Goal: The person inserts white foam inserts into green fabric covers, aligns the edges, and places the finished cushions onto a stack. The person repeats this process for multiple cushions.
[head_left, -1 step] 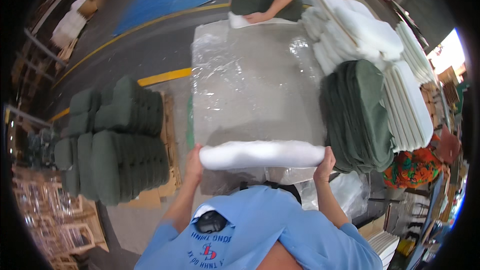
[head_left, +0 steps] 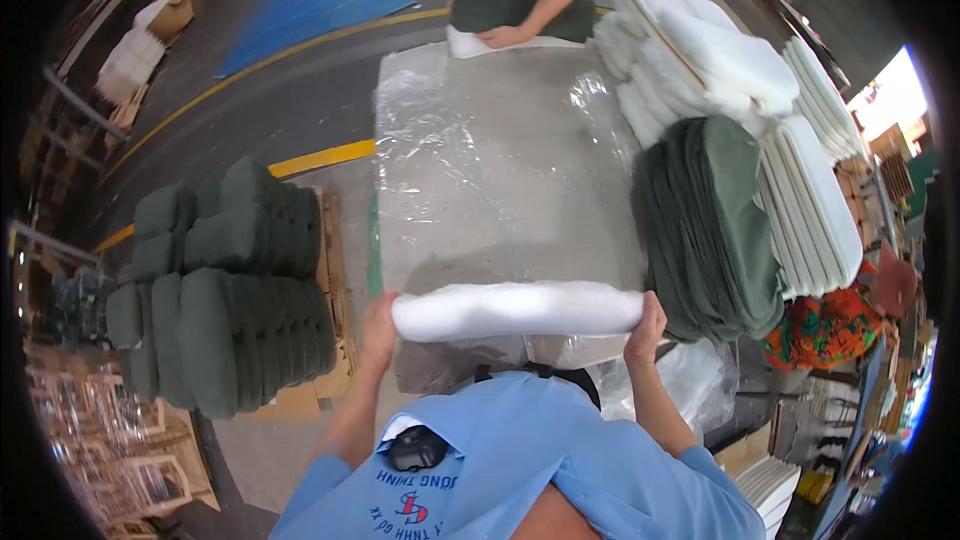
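A white padded cushion insert (head_left: 518,311) is held level before my body, over the near end of the plastic-covered table (head_left: 510,170). My left hand (head_left: 378,332) closes on its left end and my right hand (head_left: 646,328) grips its right end. Fingers behind the ends are partly hidden. Just beyond my right hand stands a stack of dark green fabric cushion covers (head_left: 705,230). Across the table another person's hand (head_left: 506,36) presses on a dark green cover (head_left: 520,10) with white padding under it.
Piled white pads (head_left: 715,50) stand at the far right, with upright white pads (head_left: 812,210) beside the covers. Stacked dark green cushions (head_left: 250,330) sit on a pallet at left. Clear plastic sheeting (head_left: 690,380) lies right of my body. A blue mat (head_left: 320,0) covers floor at far left.
The whole view has shifted slightly, the scene sitting a little further left. My hands keep the same hold on the white cushion insert.
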`<state>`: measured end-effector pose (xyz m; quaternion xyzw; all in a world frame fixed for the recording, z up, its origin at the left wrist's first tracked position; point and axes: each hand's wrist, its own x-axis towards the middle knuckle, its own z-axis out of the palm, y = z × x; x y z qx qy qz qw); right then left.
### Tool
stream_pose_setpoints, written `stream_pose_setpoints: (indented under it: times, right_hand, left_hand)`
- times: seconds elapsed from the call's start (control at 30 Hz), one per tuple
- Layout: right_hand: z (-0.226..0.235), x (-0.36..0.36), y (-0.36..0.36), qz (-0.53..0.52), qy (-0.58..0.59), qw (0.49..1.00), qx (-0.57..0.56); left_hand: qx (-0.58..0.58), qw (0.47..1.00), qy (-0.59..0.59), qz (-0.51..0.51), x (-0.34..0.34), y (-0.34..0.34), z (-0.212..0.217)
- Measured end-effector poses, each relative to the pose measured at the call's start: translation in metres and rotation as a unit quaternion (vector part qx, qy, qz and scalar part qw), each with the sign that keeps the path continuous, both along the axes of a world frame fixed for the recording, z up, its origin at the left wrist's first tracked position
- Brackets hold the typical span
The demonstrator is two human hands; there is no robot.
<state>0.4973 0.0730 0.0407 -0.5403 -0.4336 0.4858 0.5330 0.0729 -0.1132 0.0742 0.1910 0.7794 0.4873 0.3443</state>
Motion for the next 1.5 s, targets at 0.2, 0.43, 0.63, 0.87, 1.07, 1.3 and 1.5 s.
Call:
stream_pose_setpoints:
  times: [0.2,0.43,0.63,0.87,1.07,1.3,1.5]
  right_hand:
    - [-0.012,0.019,-0.015,0.002,-0.034,0.999,-0.032]
    - [0.016,0.028,-0.007,0.097,-0.095,0.987,-0.091]
    - [0.072,0.048,0.020,0.093,-0.275,0.957,-0.011]
    - [0.148,0.038,0.101,0.152,-0.273,0.945,0.099]
    - [0.136,-0.019,0.064,0.653,-0.369,0.661,0.009]
    - [0.135,-0.015,0.101,0.699,-0.303,0.641,-0.091]
    - [0.128,-0.043,0.084,0.762,-0.334,0.547,-0.093]
  left_hand:
    - [0.127,0.919,0.288,-0.237,0.056,0.062,0.092]
    - [0.018,0.702,0.402,-0.587,0.174,0.128,0.100]
    - [-0.118,0.657,0.384,-0.638,0.179,0.144,0.103]
    - [-0.146,0.673,0.357,-0.631,0.176,0.150,0.100]
    - [-0.179,0.711,0.347,-0.585,0.183,0.144,0.100]
    - [-0.189,0.749,0.318,-0.550,0.183,0.144,0.097]
    - [-0.183,0.752,0.312,-0.551,0.188,0.139,0.094]
